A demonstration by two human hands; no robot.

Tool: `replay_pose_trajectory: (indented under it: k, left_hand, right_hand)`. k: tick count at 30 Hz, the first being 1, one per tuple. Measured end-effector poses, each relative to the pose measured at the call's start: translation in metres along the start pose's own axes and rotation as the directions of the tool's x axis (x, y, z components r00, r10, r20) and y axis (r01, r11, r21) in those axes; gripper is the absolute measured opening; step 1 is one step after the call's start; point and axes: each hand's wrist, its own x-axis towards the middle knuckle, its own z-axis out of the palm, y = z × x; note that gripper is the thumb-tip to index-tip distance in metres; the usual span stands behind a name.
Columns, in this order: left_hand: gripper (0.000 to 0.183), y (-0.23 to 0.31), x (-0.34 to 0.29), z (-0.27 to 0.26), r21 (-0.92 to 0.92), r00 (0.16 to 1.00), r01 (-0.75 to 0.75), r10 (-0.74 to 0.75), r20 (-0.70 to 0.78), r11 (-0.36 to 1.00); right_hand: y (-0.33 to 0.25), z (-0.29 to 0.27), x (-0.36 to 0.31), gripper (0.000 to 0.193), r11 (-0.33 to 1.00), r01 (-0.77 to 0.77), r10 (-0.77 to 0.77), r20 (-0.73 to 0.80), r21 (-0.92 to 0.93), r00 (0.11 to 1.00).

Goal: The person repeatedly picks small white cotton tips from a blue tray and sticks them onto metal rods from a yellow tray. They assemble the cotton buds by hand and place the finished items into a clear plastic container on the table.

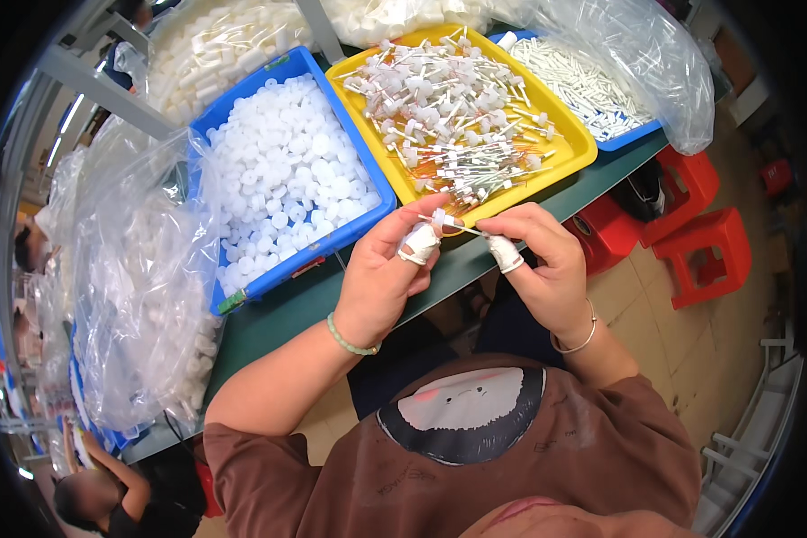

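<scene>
Just in front of the yellow tray's near edge, my left hand (387,269) pinches a small white plastic stemmed part (440,218) between thumb and forefinger. A thin white rod (464,229) runs from it to my right hand (545,255), whose thumb and forefinger are closed on the rod's other end. White wrapping (419,244) covers my left thumb, and similar wrapping (506,255) covers my right one. The yellow tray (560,166) holds a heap of rods fitted with white plastic parts. To its left, a blue tray (307,262) is filled with loose white round plastic pieces.
A second blue tray (632,136) at the far right holds short white tubes. Clear plastic bags (143,296) of white parts crowd the left side. Red stools (704,255) stand right of the green table (255,345). Another person (108,489) sits at the lower left.
</scene>
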Motion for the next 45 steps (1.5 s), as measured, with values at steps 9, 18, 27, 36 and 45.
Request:
replay_pose_trajectory:
  k: [9,18,27,36,45]
  left_hand:
    - [0.040,0.000,0.001,0.000,0.000,0.999,0.011,-0.011,-0.035,1.000]
    - [0.040,-0.001,0.000,0.002,-0.041,0.998,0.042,-0.045,-0.052,0.998]
    - [0.040,-0.002,-0.003,0.001,0.007,1.000,0.000,0.001,-0.017,1.000]
    - [0.039,-0.002,-0.004,0.002,0.058,0.999,0.000,0.002,-0.036,0.998]
    - [0.042,-0.006,-0.004,0.000,0.151,0.998,-0.066,0.068,-0.007,0.986]
  right_hand:
    - [-0.002,0.001,-0.004,0.027,0.999,-0.021,0.020,-0.022,-0.036,1.000]
    - [0.001,0.002,-0.009,0.023,0.903,-0.300,0.296,0.062,0.306,0.953]
    - [0.000,0.004,-0.012,0.024,0.957,-0.212,0.205,0.057,0.200,0.977]
    - [-0.003,0.004,-0.011,0.024,0.957,-0.195,0.189,0.049,0.214,0.981]
    - [-0.006,0.021,0.000,0.025,0.858,-0.326,0.351,0.010,0.397,0.936]
